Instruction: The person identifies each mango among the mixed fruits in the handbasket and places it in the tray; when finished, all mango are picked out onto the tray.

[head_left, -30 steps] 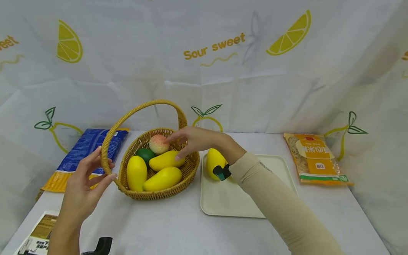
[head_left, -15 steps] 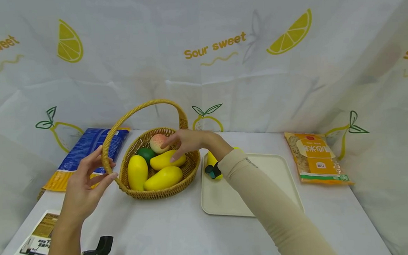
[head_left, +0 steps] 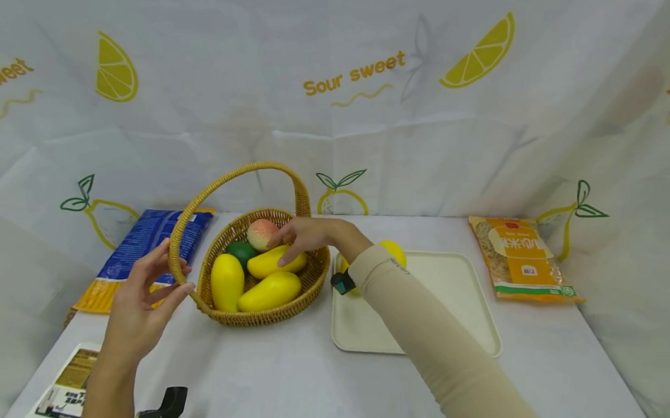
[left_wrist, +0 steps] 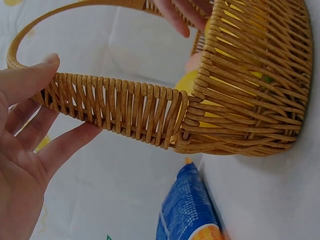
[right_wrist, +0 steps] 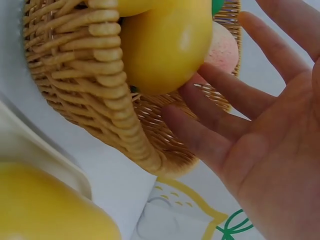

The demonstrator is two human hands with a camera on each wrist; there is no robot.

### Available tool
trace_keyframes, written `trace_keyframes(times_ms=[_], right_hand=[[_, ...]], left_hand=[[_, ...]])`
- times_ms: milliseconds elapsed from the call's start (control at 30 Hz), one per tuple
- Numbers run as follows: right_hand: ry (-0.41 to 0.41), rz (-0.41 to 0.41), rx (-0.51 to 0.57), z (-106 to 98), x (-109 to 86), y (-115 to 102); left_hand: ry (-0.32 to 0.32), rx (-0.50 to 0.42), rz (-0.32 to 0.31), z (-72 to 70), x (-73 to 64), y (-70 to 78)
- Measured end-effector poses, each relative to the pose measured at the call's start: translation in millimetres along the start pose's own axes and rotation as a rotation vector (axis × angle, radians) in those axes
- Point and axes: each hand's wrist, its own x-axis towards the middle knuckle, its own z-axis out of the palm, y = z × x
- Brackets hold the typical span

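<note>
My left hand [head_left: 141,301] pinches the side of the handle [left_wrist: 120,107] of a wicker basket [head_left: 261,317] between thumb and fingers. In the basket lie three yellow mangoes [head_left: 270,292], a dark green fruit [head_left: 239,253] and a pinkish peach [head_left: 262,233]. My right hand [head_left: 309,233] reaches over the basket's right side, at the rear mango [head_left: 275,261]. In the right wrist view its fingers are spread and loosely extended, with fingertips right at the end of that mango [right_wrist: 167,47]. The right thumb lies outside the right wrist view.
A cream tray [head_left: 454,304] right of the basket carries yellow fruit [head_left: 393,251], partly behind my right forearm. A blue and yellow bag [head_left: 149,244] lies behind left, a white printed packet [head_left: 61,400] front left, and an orange food packet [head_left: 519,256] on the right.
My right hand has shifted slightly left and down toward the rear mango, its forearm swinging left and uncovering more of the tray. The left hand keeps its hold on the handle.
</note>
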Motion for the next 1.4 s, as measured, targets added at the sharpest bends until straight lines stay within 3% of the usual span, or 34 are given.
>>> trace_keyframes(times_ms=[533,867,1400], right_hand=[[0.000,0.005,-0.045,7,13.4,2],[-0.009,0.017,-0.020,14,20.7,3],[-0.024,0.011,-0.098,15,15.8,-1]], left_hand=[[-0.001,0.005,-0.029,0.7,-0.4,0.5],[-0.002,0.004,-0.031,0.6,-0.4,0.6],[0.003,-0.006,-0.018,0.5,-0.7,-0.1]])
